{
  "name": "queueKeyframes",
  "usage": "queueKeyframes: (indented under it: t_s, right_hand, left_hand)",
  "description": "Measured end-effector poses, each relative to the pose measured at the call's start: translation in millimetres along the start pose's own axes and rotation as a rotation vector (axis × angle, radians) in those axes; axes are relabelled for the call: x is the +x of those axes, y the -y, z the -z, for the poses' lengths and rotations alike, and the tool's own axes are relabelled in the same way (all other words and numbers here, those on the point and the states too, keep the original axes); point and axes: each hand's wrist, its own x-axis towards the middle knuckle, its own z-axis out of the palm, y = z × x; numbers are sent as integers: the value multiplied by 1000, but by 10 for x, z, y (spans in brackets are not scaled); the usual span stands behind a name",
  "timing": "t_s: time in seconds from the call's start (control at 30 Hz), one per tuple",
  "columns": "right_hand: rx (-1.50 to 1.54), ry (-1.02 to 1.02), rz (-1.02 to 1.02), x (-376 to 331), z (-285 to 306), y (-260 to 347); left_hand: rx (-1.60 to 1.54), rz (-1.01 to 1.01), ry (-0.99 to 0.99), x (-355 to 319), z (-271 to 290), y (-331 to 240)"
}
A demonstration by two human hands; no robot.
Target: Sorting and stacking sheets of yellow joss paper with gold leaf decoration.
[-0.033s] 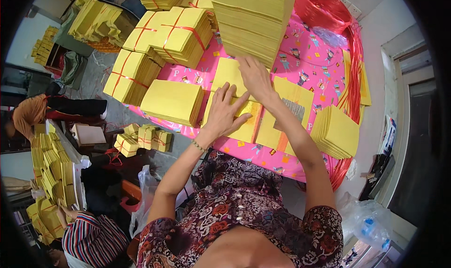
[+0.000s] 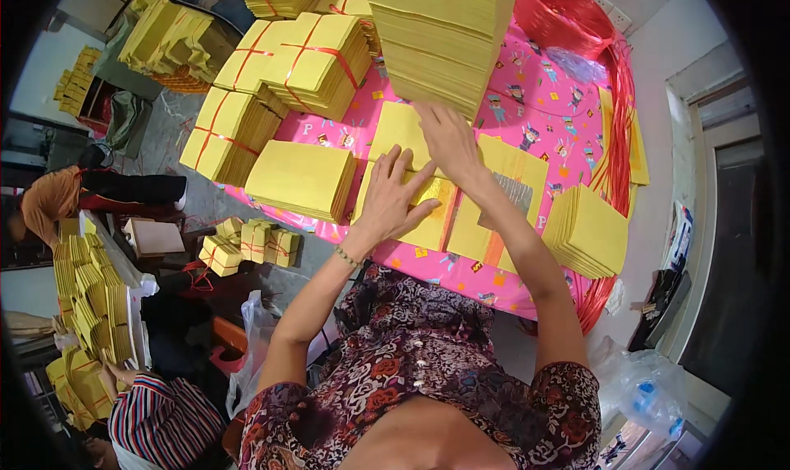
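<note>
The landmark is the pink patterned tablecloth (image 2: 543,108) covering the work table.

Left hand (image 2: 393,197): lies flat, fingers spread wide, palm down on a low stack of yellow paper sheets (image 2: 428,215) near the cloth's front edge. It clasps nothing; it only presses on the top sheet.

Right hand (image 2: 448,139): lies just behind the left hand, toward the centre of the cloth, palm down with fingers extended. It rests on an adjoining flat yellow sheet (image 2: 399,128) at the foot of the tall stack of yellow paper (image 2: 440,34). Whether the fingertips pinch a sheet edge cannot be told.

Other items on the cloth:
1. A loose rectangular yellow paper block (image 2: 300,178) sits at the left front corner, just beside the left hand.
2. Yellow paper bundles tied with red string (image 2: 292,58) occupy the left rear.
3. A fanned pile of yellow sheets (image 2: 588,231) sits at the right front edge.
4. A yellow sheet with a silver foil square (image 2: 514,192) lies between that pile and the right forearm.
5. A red string coil (image 2: 568,17) lies at the right rear corner.

Off the cloth to the left, small tied yellow bundles (image 2: 251,244) lie on the floor.
</note>
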Motion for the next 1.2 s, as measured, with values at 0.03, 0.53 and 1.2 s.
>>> queueKeyframes:
  t_s: [0.03, 0.53, 1.2]
  right_hand:
    - [71, -89, 80, -121, 90, 55]
    - [-99, 423, 81, -1063, 506, 180]
    - [-137, 458, 88, -970, 505, 269]
  left_hand:
    - [8, 9, 14, -7, 8, 11]
    - [-8, -5, 14, -12, -19, 38]
    - [29, 65, 24, -145, -24, 81]
